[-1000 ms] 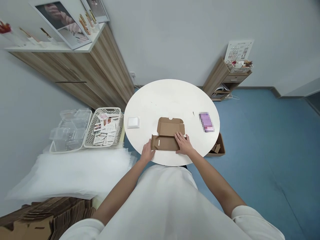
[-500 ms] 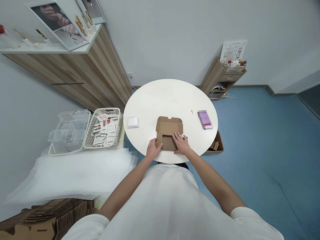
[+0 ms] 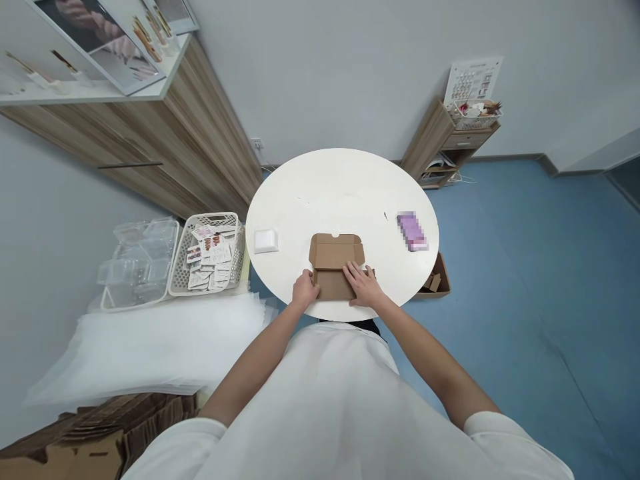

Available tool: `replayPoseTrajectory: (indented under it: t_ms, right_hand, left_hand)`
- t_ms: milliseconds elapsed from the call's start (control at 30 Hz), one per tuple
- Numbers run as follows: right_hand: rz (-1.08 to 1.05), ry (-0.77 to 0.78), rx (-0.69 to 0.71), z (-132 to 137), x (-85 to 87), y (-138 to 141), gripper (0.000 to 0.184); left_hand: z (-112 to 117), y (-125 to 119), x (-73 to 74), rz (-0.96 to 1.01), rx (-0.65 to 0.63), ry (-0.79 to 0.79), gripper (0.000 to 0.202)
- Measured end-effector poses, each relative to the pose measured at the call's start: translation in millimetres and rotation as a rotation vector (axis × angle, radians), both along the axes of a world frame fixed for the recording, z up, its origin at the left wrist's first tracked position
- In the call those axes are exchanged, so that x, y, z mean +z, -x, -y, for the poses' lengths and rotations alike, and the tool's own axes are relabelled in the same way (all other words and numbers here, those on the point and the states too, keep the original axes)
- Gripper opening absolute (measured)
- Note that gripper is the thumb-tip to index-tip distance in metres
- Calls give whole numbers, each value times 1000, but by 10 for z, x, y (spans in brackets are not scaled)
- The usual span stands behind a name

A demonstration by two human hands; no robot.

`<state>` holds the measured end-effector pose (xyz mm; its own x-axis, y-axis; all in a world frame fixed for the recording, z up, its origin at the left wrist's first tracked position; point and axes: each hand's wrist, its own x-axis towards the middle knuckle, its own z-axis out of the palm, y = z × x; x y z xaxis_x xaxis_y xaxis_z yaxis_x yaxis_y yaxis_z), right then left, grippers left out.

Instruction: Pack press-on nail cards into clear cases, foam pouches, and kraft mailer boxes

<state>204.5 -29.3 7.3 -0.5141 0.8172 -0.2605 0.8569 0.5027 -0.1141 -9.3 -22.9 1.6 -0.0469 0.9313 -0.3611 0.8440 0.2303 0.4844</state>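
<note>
A brown cardboard box lies on the white table in front of me, its lid panel folded back and away from me. Its tray part shows a bare inside. My left hand grips the left side of the box, fingers curled around the outer edge and thumb by the near left corner. My right hand holds the right side, with fingers reaching over the inner right part and the thumb at the near edge. The right side wall is largely hidden under that hand.
The round table carries a stack of small white squares at left and a purple pixelated item at right. Left are a basket of cards, clear plastic boxes, white sheets and folded cardboard. An open carton stands right.
The left side flap, earlier leaning inward over the base, now stands nearer the box's left edge. My left hand has shifted slightly outward; my right hand stays on the right side.
</note>
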Motion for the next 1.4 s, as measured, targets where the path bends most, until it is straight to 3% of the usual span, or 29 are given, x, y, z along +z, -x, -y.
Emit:
replayPoseTrajectory:
  t_ms: [167,267,400,500,733,800,900,1000,1067,1200,1400]
  right_hand:
    - [-32,6,-8,23,-4,-3,112]
    - [-25,11,-5,25,-2,-13,110]
    - [-37,-5,10,26,-2,-28,109]
    - [-29,-15,16,9,-8,-29,112]
    - [-44,-13,-17,9,83,-36,112]
    - [-109,-36,-148,101,91,-91,102]
    - [-284,-54,-573,279,7,-208,84]
    - [-646,87,-908,374,-131,-299,79]
    - [-843,194,-1021,356,-179,-320,77]
    - [-930,294,-1079,237,-105,-280,71]
    - [-836,256,-945,160,47,-167,55]
  left_hand:
    - [-7,-58,-26,-80,24,3,29]
    - [49,-9,15,11,7,-28,39]
    - [125,123,145,153,-186,-88,89]
    - [98,149,224,53,-380,-64,115]
    - [-5,63,182,-54,-386,-5,111]
    - [8,58,159,-46,-379,-18,110]
    - [33,47,147,-24,-356,-26,108]
    - [51,21,147,-5,-322,-21,106]
    - [60,2,144,-1,-310,-24,105]
    - [71,-28,130,-8,-309,-40,106]
    - [96,-97,111,28,-286,-45,107]
